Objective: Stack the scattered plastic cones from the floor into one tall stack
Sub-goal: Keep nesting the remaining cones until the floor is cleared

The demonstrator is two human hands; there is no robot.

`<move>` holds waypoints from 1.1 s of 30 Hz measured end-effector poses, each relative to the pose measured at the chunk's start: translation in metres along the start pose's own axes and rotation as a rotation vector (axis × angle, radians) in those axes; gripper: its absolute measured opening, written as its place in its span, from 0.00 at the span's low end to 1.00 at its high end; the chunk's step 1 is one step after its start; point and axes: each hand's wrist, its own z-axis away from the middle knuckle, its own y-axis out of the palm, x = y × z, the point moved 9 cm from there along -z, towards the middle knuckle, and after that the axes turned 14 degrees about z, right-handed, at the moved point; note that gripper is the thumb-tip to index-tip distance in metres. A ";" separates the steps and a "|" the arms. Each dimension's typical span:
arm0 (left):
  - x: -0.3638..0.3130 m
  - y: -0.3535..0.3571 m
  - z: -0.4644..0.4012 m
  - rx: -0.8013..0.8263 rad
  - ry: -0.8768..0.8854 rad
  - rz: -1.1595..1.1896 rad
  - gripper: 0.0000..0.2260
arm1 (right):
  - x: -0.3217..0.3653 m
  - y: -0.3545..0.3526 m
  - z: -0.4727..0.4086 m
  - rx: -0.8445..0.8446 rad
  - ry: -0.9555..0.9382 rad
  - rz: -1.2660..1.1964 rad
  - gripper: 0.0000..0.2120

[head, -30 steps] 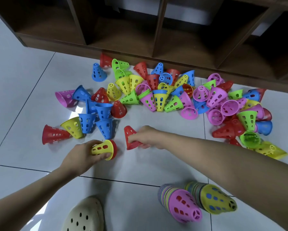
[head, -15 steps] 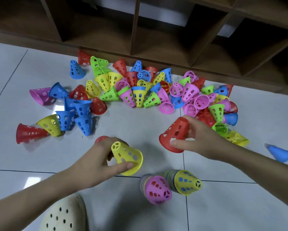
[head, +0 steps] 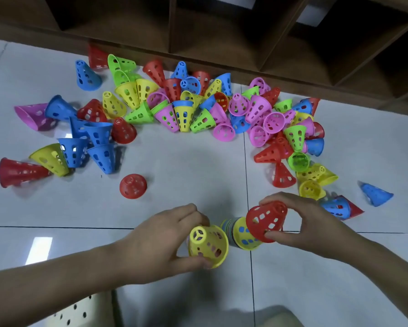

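head view. left hand (head: pixel 165 241) grips a yellow cone (head: pixel 209 246), thumb under the rim, fingers over the far side, tip toward the camera. right hand (head: pixel 302 225) grips a red cone (head: pixel 265 221) between thumb at the near rim and fingers over the top. both hands are therefore holding, one cone each. between them stands the stack (head: pixel 239 233), its top cone yellow with blue showing through the holes; the banded rims of lower cones show at its left. the red cone overlaps the stack's right edge in the picture and seems to hover just above it; the yellow cone lies just beside the stack on the left; whether either touches it cannot be told. pink shows through the yellow cone's holes, so it may be over a second stack; this cannot be told for sure.

step in hand, as judged: seating the held cones on a stack. to do it well, turn each cone mouth down, centre its rim over the stack's tip, lower it straight, and release only once it sits square; a tilted cone would jam or tip the column. place one cone at a time, steadying the stack with the other hand.

the loose cones (head: pixel 181 109) lie scattered in an arc on the floor (head: pixel 186 166), well beyond the hands, along the foot of a wooden shelf (head: pixel 217 36). one red cone (head: pixel 133 186) sits alone, nearer the left hand.
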 end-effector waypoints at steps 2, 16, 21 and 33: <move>0.002 0.011 -0.001 0.019 0.000 -0.022 0.23 | -0.001 0.007 0.001 0.015 -0.021 0.023 0.25; 0.050 0.003 0.016 -0.009 -0.110 0.051 0.26 | 0.007 0.023 -0.003 0.034 -0.128 0.037 0.20; 0.111 -0.058 0.047 -0.228 -0.244 0.006 0.21 | 0.028 0.016 -0.028 -0.007 -0.176 -0.006 0.13; 0.221 -0.158 0.082 -0.419 -0.507 -0.381 0.39 | 0.143 0.085 -0.175 0.085 -0.404 -0.009 0.20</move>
